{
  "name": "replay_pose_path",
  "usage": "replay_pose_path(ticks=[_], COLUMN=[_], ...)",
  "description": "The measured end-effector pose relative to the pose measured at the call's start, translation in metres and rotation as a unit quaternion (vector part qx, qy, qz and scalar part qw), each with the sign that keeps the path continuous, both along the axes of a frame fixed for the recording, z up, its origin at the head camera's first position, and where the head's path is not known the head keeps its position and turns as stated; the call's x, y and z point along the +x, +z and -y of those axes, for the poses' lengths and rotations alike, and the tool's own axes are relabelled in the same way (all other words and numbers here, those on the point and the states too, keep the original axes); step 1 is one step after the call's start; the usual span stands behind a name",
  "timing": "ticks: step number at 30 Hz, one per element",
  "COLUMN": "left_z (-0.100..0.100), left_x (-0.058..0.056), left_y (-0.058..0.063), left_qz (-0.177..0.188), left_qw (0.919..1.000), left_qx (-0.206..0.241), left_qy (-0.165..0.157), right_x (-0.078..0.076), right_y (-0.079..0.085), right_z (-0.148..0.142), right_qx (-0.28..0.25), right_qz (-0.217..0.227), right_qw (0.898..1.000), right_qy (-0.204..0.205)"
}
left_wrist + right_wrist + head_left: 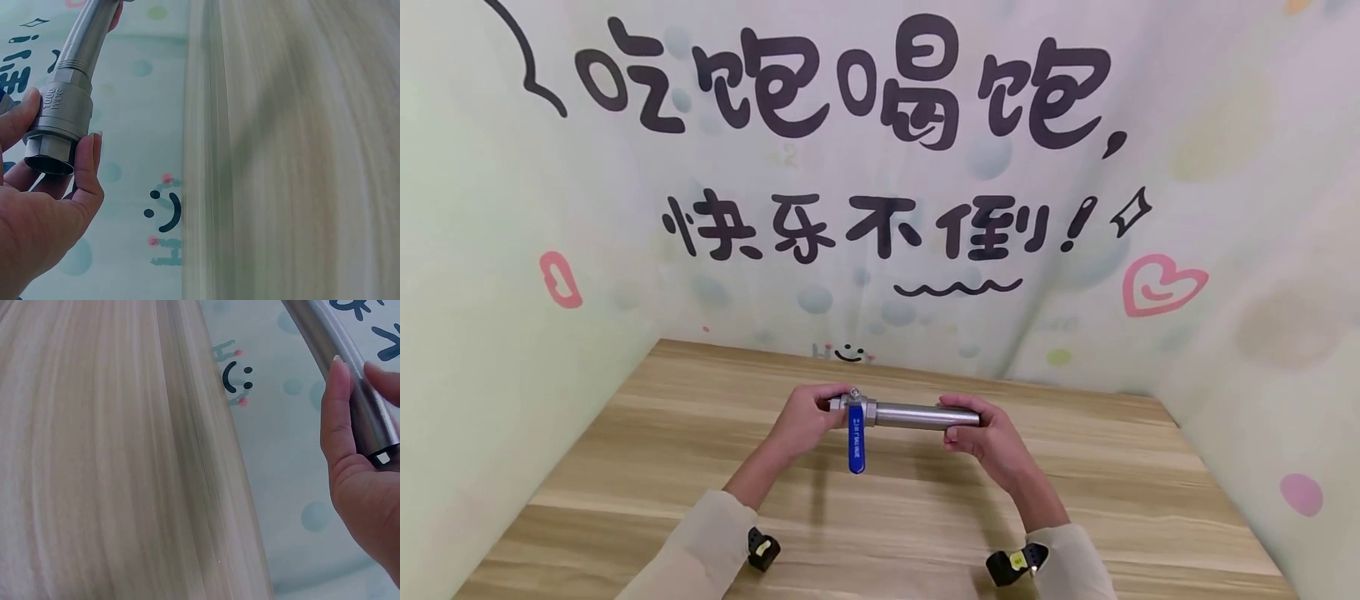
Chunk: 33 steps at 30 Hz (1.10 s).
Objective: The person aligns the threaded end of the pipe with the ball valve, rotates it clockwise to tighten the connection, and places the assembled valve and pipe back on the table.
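A steel ball valve with a blue lever handle is joined to a smooth metal pipe. Both are held above the table, roughly level. My left hand grips the valve body at its left end. In the left wrist view, thumb and fingers wrap the valve body, whose hex end shows an open bore. My right hand holds the pipe near its right end. The right wrist view shows fingers and thumb around the pipe, its open end pointing down in that view.
The wood-grain table stretches beneath both hands, carrying their shadows. Behind it rises a pale printed cloth wall, with similar cloth on both sides. A black strap device sits at the left wrist, another strap device at the right.
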<state>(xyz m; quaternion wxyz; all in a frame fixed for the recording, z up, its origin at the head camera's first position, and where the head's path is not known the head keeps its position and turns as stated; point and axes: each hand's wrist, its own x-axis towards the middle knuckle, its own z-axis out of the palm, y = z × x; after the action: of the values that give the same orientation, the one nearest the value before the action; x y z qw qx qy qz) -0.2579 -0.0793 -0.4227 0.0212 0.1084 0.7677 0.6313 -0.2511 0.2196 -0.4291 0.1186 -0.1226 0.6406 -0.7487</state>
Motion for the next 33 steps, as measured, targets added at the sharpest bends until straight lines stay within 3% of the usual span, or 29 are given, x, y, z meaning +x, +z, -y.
replay_pose_path(ticks=[15, 33], left_z=[0.0007, -0.0007], left_x=[-0.0006, -0.0009], left_y=[-0.0028, -0.004], left_qz=[-0.002, 0.007], left_qw=[0.9999, 0.9999], left_qx=[-0.004, 0.015], left_qy=[0.009, -0.002], right_x=[-0.0003, -0.0013], right_y=[-0.0012, -0.0026], right_z=[-0.0025, -0.0018], right_qx=[0.025, 0.007], right_qz=[0.005, 0.001], right_qw=[1.0, 1.0], right_qy=[-0.011, -0.015])
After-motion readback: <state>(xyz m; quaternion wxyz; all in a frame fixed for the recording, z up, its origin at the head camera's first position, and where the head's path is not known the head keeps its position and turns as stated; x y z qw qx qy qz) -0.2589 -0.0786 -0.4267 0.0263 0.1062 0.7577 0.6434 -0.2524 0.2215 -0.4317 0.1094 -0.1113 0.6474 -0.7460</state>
